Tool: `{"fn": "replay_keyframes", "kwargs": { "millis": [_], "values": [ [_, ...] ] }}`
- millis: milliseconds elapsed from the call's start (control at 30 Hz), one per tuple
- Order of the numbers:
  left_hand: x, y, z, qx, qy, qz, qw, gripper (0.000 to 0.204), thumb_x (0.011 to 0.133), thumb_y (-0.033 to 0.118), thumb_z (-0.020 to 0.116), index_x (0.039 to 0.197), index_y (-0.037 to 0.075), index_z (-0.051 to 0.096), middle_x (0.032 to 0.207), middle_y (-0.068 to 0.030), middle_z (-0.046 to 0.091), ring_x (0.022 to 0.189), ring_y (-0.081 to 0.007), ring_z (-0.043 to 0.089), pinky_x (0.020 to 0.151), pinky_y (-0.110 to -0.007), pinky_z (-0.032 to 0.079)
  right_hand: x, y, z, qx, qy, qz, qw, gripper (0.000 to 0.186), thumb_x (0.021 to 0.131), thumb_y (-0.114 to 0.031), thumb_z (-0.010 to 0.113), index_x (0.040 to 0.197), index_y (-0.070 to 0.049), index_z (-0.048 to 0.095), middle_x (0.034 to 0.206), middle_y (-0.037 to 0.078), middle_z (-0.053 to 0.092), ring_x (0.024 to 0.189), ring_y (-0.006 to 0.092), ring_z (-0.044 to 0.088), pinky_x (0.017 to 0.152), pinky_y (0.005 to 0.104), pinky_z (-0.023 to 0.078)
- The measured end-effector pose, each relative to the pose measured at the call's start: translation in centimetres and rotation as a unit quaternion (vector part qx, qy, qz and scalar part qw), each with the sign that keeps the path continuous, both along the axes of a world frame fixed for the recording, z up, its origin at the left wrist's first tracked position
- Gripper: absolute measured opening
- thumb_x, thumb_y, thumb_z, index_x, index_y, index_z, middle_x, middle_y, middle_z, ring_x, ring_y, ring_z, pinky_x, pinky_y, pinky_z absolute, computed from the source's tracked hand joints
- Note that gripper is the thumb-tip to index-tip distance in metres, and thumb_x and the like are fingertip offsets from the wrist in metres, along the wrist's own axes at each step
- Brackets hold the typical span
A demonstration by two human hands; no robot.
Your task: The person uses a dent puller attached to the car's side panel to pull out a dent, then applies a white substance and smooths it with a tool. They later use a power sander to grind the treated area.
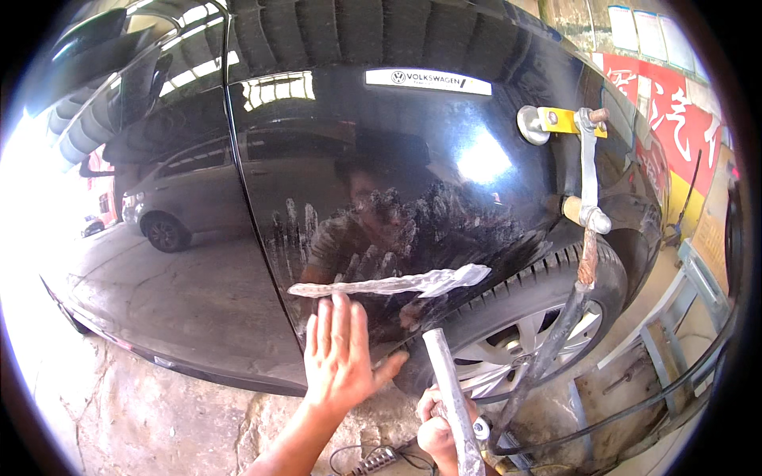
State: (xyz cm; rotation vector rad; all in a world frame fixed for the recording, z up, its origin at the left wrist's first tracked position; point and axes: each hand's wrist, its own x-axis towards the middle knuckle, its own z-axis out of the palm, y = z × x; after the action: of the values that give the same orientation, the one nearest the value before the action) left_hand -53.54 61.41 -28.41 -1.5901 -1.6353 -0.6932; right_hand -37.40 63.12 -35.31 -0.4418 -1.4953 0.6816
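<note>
A glossy black car panel [381, 166] with dusty smears stands before me. Along its lower part runs a ragged, pale silvery strip [389, 284], which looks like bared metal. My left hand [339, 357] lies flat against the panel just under the left part of this strip, fingers stretched and thumb out to the right. In front of the wheel, my right hand [438, 424] is wrapped round a long grey rod-like tool [449, 377]. The tool's blunt end points up toward the strip, apart from it. Its lower end runs out of view.
At the upper right a yellow bracket [558, 120] with a round pad joins a grey metal bar [589, 163]; a thick cable [559, 317] hangs from it across the wheel [591, 317]. A grey metal frame [667, 341] stands right. A power strip [377, 460] lies on the floor.
</note>
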Motion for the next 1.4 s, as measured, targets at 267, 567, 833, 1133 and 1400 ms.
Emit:
{"fn": "replay_keyframes", "kwargs": {
  "millis": [267,567,833,1133,1400],
  "values": [
    [4.3,4.0,9.5,0.070,0.004,-0.084,0.994,0.093,0.079,0.053,0.058,0.142,-0.004,0.021,0.148,-0.0259,0.019,0.138,-0.0383,0.016,0.111,-0.047,0.013,0.2,-1.3,-3.6,-0.011,0.180,0.088,0.980,0.041,0.086,-0.040,0.050,0.069,-0.002,0.050,0.050,0.005,0.045,0.042,0.0133,0.045,0.040,0.0258,0.033],
    [7.4,6.7,8.0,0.072,0.378,-0.025,0.923,0.059,0.086,0.028,0.038,0.142,0.012,0.033,0.151,-0.0047,0.024,0.139,-0.0177,0.022,0.115,-0.036,0.012,1.4,-1.9,-5.3,-0.063,0.214,0.058,0.973,0.056,0.084,-0.057,0.051,0.071,-0.003,0.044,0.054,0.004,0.040,0.043,0.0143,0.039,0.044,0.0262,0.032],
    [0.6,2.1,0.4,0.032,0.282,-0.044,0.958,0.048,0.088,0.024,0.043,0.136,0.016,0.045,0.143,0.0015,0.040,0.134,-0.0134,0.032,0.114,-0.035,0.016,2.1,-2.6,-6.7,-0.133,0.228,0.133,0.955,0.069,0.078,-0.064,0.058,0.089,0.005,0.053,0.063,0.008,0.049,0.050,0.0151,0.046,0.045,0.0266,0.035],
    [8.0,6.1,10.0,0.033,0.375,-0.036,0.926,0.048,0.085,0.021,0.047,0.132,0.012,0.049,0.142,-0.0009,0.041,0.132,-0.0139,0.037,0.111,-0.033,0.022,1.5,-3.5,-5.8,-0.074,0.127,0.045,0.988,0.071,0.086,-0.062,0.043,0.085,0.008,0.055,0.064,0.009,0.056,0.047,0.0157,0.050,0.040,0.0263,0.035],
    [6.1,4.9,8.0,0.046,0.344,-0.082,0.934,0.042,0.083,0.025,0.054,0.122,0.010,0.058,0.131,-0.0042,0.053,0.124,-0.0170,0.046,0.107,-0.035,0.028,-0.1,-3.3,-10.3,0.151,0.054,0.010,0.987,0.041,0.088,-0.042,0.055,0.074,-0.003,0.053,0.063,0.007,0.052,0.051,0.0200,0.050,0.047,0.0343,0.036]
  ]
}}
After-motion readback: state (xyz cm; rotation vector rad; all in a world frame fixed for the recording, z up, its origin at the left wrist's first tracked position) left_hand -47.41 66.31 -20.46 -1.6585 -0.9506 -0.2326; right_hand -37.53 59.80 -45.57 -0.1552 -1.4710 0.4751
